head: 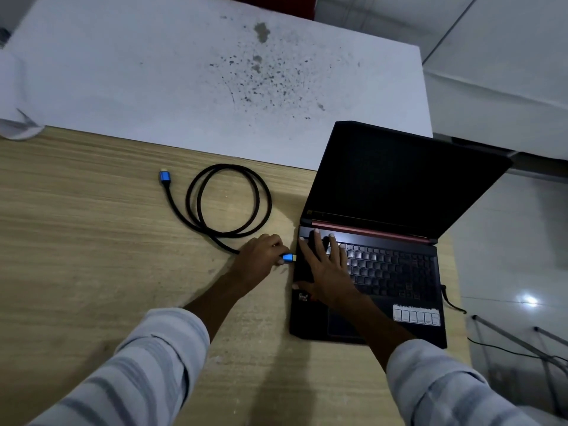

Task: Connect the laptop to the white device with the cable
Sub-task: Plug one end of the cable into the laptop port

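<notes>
A black laptop (399, 192) stands open with a dark screen on the right of the wooden table (92, 241). A black braided cable (229, 199) lies coiled to its left, and its free blue plug (164, 176) rests on the table. My left hand (261, 256) grips the cable's other blue plug (289, 258), which points at the laptop's left side, just short of its edge. My right hand (325, 269) lies flat with fingers spread on the left part of the keyboard. A white object (15, 118) shows partly at the far left edge.
A white board (184, 72) with dark speckles lies across the far part of the table. A thin black wire (455, 302) leaves the laptop's right side and drops off the table edge. Metal legs (522, 342) stand on the tiled floor at the right.
</notes>
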`<state>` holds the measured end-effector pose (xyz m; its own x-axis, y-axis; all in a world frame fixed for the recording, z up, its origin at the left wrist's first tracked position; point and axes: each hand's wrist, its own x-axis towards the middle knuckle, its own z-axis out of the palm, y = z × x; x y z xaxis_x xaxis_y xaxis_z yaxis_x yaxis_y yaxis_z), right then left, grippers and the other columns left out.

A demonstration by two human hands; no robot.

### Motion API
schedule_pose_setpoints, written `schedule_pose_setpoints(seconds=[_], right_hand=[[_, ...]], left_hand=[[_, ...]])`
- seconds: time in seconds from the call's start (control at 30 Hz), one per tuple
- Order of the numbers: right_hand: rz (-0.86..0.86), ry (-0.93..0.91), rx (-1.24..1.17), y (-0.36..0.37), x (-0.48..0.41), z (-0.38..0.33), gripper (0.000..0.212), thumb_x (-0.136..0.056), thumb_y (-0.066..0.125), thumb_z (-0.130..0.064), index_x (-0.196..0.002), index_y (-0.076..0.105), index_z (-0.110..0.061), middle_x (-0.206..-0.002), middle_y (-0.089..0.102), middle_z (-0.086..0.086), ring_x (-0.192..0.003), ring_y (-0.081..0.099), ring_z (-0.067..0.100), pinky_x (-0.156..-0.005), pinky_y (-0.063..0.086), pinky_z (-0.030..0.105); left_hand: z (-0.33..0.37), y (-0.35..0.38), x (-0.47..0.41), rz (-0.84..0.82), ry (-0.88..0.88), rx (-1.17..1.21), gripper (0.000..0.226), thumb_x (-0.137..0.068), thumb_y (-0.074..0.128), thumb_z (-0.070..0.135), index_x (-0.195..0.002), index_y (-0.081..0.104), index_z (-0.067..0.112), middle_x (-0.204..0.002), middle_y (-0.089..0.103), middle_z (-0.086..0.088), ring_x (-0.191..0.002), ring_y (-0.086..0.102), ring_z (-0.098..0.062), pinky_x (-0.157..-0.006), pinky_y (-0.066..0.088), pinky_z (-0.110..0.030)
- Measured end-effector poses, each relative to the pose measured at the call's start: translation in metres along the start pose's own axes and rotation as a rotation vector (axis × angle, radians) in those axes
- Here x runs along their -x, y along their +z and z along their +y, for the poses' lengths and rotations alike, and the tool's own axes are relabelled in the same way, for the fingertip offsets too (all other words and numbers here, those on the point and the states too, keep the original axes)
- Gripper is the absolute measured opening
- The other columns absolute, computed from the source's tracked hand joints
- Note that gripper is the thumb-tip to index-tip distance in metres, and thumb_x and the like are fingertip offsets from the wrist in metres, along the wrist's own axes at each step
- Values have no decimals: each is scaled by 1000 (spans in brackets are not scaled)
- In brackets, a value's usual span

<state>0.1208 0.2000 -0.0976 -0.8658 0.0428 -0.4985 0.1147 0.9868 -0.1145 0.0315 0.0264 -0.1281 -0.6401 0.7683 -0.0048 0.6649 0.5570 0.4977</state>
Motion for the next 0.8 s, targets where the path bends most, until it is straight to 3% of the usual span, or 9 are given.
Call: schedule_pose_setpoints(seconds=[0.23,0.47,0.8], right_hand=[[0,0,22,-1,-2,-1,105,-79,61,-63,-153,-4,-26,-160,-18,12,-142,-22,43,-108,-12,53],[1,-4,8,-2,-1,-2,105,-79,62,-61,-152,-5,-26,-160,-20,11,-142,-22,42,-106,-15,52],[-1,-9,-22,-1,-1,-2,104,-80,61,-60,-152,-7,-27,-159,-22,10,-131,-35,33,-106,-16,51]], left_hand=[[-3,5,1,17,25,-52,24,-74,76,13,-97,71,17,-88,66,-1,-72,60,-20,-56,49,-35],[0,5,1,32,-72,80,25,-75,75,14,-100,72,19,-92,68,0,-78,60,-21,-64,46,-31],[-5,6,0,-5,-64,71,27,-77,73,18,-104,71,20,-94,67,-3,-81,61,-24,-65,47,-33]])
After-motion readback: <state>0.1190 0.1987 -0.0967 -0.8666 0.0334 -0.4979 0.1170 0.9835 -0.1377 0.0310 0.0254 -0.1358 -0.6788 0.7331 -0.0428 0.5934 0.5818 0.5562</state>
